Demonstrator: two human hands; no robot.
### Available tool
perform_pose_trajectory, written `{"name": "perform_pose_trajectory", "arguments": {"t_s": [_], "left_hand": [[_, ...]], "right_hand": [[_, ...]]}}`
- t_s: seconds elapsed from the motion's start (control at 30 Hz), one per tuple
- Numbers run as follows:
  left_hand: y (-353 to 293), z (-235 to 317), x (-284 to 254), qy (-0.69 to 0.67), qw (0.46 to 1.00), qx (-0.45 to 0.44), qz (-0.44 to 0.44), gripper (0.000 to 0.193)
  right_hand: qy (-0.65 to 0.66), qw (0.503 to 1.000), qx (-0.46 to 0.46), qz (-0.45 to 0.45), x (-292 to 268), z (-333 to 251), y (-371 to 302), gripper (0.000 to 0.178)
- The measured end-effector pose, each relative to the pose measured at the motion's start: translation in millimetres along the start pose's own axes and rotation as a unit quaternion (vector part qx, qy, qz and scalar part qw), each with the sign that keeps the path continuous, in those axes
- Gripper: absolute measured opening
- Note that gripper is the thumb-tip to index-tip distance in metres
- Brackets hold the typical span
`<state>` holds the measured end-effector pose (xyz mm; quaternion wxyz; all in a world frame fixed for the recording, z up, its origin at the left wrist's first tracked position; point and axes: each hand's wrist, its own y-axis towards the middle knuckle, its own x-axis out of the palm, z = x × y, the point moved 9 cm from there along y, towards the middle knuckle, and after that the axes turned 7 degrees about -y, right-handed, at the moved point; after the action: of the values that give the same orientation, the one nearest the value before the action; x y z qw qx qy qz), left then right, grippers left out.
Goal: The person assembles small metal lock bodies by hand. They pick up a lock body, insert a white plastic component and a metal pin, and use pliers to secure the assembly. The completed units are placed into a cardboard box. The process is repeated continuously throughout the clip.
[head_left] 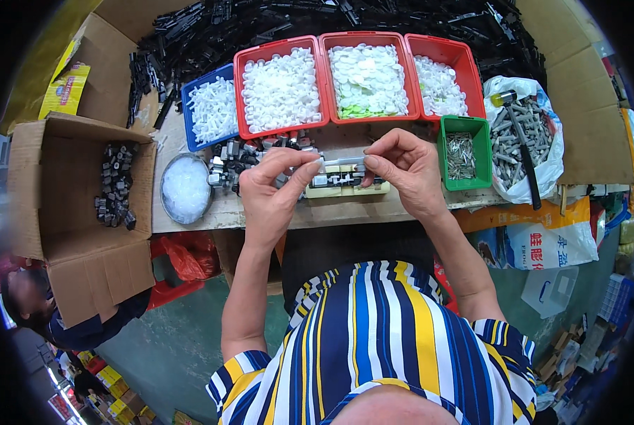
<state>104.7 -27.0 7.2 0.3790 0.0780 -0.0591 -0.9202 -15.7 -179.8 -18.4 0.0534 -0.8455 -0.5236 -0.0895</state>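
**Both hands pinching one small part above the counter**

Your left hand (pixel 273 190) and right hand (pixel 404 170) each close a fingertip grip on opposite ends of a small pale and metal part (pixel 343 166). It sits just above a cream fixture block (pixel 341 188) on the counter (pixel 189 212). Behind it stand three red trays (pixel 240 99) of white pieces; a green bin (pixel 481 152) of pins lies just right of your right hand.

- Three red trays (pixel 281 44) of white plastic parts, beyond the grip
- Green bin (pixel 478 127) of metal pins, just right
- Cardboard box (pixel 30 184), far left
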Motion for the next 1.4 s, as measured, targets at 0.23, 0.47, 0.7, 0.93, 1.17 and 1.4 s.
{"name": "perform_pose_trajectory", "arguments": {"t_s": [0.23, 0.47, 0.7, 0.93, 1.17, 1.4], "left_hand": [[-7.8, -60.2, 19.9, -0.312, 0.911, -0.268, -0.03, 0.018], [-3.7, -54.8, 20.2, -0.155, 0.968, -0.191, -0.055, 0.016], [0.4, 8.1, 41.4, 0.162, 0.976, 0.12, -0.086, 0.021], [-0.7, -10.3, 41.0, 0.143, 0.982, 0.074, -0.094, 0.022], [-3.8, -21.2, 47.6, 0.237, 0.961, 0.117, -0.077, 0.034], [-8.3, -36.2, 52.9, 0.221, 0.967, 0.107, -0.061, 0.031]], "right_hand": [[-0.022, 0.999, 0.02, -0.044, 5.0, 2.9, 1.2, 0.013], [0.037, 0.998, 0.047, -0.019, -9.5, 15.4, -3.9, 0.012], [0.107, 0.991, 0.084, -0.015, -21.2, 31.3, -13.0, 0.012], [0.055, 0.995, 0.082, -0.015, -28.0, 30.5, -16.0, 0.012], [-0.023, 0.992, 0.118, 0.028, -45.9, 46.1, -23.4, 0.011], [-0.057, 0.988, 0.134, 0.04, -49.6, 54.6, -26.3, 0.011]]}}
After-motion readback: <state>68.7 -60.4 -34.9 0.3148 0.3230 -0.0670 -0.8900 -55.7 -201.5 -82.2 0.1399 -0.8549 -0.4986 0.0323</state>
